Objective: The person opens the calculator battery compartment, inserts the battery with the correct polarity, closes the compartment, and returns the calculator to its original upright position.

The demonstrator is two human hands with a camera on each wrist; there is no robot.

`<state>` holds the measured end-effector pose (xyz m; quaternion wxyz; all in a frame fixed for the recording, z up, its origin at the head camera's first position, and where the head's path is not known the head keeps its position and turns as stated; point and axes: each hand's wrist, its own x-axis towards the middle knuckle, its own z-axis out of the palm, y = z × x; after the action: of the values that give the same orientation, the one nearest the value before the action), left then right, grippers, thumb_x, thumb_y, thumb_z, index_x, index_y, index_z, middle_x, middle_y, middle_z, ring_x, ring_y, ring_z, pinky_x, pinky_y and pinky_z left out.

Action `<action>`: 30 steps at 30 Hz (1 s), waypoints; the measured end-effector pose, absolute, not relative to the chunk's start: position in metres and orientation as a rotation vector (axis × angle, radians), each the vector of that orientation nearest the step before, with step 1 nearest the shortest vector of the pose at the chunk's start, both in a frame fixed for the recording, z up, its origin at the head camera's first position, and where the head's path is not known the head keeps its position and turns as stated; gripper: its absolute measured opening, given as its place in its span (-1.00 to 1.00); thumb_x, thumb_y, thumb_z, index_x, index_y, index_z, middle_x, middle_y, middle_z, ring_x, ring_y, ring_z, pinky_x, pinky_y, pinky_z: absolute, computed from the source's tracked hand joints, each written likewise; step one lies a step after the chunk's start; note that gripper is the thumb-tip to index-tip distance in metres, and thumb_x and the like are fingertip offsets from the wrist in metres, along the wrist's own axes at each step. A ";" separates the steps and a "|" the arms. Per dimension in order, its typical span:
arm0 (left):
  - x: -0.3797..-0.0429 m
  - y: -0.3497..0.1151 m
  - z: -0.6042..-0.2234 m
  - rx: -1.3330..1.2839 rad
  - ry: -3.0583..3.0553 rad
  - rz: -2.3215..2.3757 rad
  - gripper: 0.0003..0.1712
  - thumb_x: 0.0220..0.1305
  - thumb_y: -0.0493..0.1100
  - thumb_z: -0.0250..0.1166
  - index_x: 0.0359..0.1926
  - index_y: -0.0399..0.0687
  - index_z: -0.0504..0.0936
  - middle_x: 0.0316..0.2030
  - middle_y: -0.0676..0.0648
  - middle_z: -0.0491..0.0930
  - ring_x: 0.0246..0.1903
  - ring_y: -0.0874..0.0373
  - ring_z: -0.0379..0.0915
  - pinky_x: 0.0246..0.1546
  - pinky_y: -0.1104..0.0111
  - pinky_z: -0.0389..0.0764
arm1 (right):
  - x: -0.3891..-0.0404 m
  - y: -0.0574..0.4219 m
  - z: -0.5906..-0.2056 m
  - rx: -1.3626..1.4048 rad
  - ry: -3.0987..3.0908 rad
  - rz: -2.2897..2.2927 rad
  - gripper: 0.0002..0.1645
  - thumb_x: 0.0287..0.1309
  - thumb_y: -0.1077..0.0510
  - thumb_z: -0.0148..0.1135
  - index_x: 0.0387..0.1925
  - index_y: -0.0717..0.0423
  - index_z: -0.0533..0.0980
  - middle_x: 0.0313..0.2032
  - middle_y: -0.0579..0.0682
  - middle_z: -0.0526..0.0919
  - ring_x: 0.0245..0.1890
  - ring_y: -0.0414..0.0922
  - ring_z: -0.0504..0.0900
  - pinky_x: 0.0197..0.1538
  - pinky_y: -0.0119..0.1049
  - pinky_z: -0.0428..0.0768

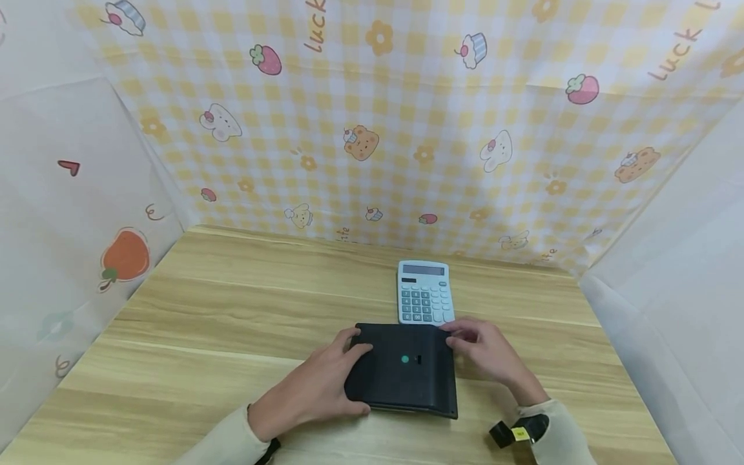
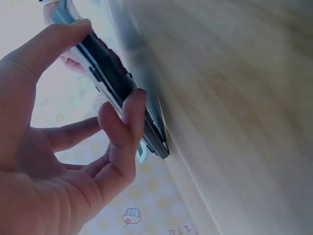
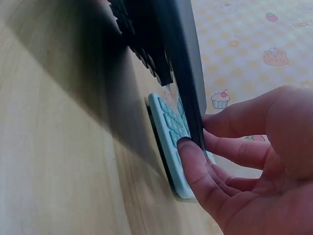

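Observation:
A black calculator point(image 1: 401, 381) is held face down just above the table, its back with a small green dot turned up. My left hand point(image 1: 320, 386) grips it by the left side, thumb at the near edge and fingers toward the far corner. With thumb and fingers, my right hand point(image 1: 487, 352) pinches its far right corner. Dark keys show on the underside of the black calculator point(image 3: 142, 44) in the right wrist view. Beyond it a light blue calculator point(image 1: 424, 294) lies face up, its lower edge close to the black one.
The wood-grain table point(image 1: 232, 310) ends at a yellow checked cloth point(image 1: 395, 129) hung behind it. White cloth walls point(image 1: 52, 213) stand at both sides. A black wrist-worn device point(image 1: 517, 433) sits on the right forearm.

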<state>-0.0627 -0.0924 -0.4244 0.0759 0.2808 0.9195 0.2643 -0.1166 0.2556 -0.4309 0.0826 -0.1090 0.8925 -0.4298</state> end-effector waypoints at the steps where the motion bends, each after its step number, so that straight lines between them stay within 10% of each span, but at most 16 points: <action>1: -0.062 -0.094 -0.424 0.852 2.758 0.801 0.05 0.08 0.17 0.75 0.49 -0.18 0.55 0.55 -0.33 0.28 0.28 -0.34 0.59 0.15 -0.21 0.66 | -0.117 0.256 -0.430 -0.323 2.656 -1.293 -0.75 0.44 0.24 0.40 0.08 0.13 0.79 0.06 0.06 0.78 -0.19 -0.06 0.66 -0.15 -0.26 0.61; 9: -0.062 -0.108 -0.422 0.936 2.784 0.850 -0.11 0.18 0.21 0.65 0.41 -0.12 0.65 0.52 -0.28 0.36 0.16 -0.16 0.70 0.11 -0.28 0.63 | -0.118 0.256 -0.422 -0.369 2.620 -1.342 -0.73 0.48 0.22 0.39 0.12 0.10 0.80 0.21 0.13 0.73 -0.05 -0.04 0.66 -0.04 -0.26 0.63; 16: -0.066 -0.117 -0.424 1.013 2.730 1.043 -0.27 0.27 0.16 0.57 0.34 -0.10 0.72 0.41 -0.25 0.51 -0.55 0.53 0.37 -0.33 0.45 0.58 | -0.120 0.256 -0.412 -0.363 2.531 -1.428 -0.67 0.55 0.18 0.33 0.21 0.21 0.75 0.20 0.17 0.75 -0.02 -0.04 0.77 0.07 -0.22 0.69; 23: -0.072 -0.123 -0.421 1.047 2.735 1.191 -0.53 0.38 0.09 0.50 0.19 -0.02 0.82 0.13 -0.04 0.69 -0.54 0.51 0.32 -0.46 0.48 0.50 | -0.127 0.254 -0.401 -0.339 2.512 -1.486 -0.64 0.60 0.15 0.30 0.24 0.25 0.73 0.16 0.17 0.78 -0.07 -0.03 0.79 0.13 0.00 0.71; 30: -0.079 -0.129 -0.419 1.085 2.719 1.325 -0.61 0.47 0.01 0.44 0.18 -0.05 0.82 -0.02 0.02 0.76 -0.45 0.46 0.43 -0.43 0.44 0.58 | -0.135 0.248 -0.390 -0.332 2.478 -1.549 -0.63 0.65 0.14 0.24 0.19 0.33 0.73 0.10 0.18 0.80 -0.10 -0.01 0.83 0.14 -0.25 0.65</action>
<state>-0.0786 -0.1291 -0.4194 -0.0359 0.3376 0.8456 0.4120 -0.1353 0.2475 -0.3896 0.1001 -0.1124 0.8382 -0.5242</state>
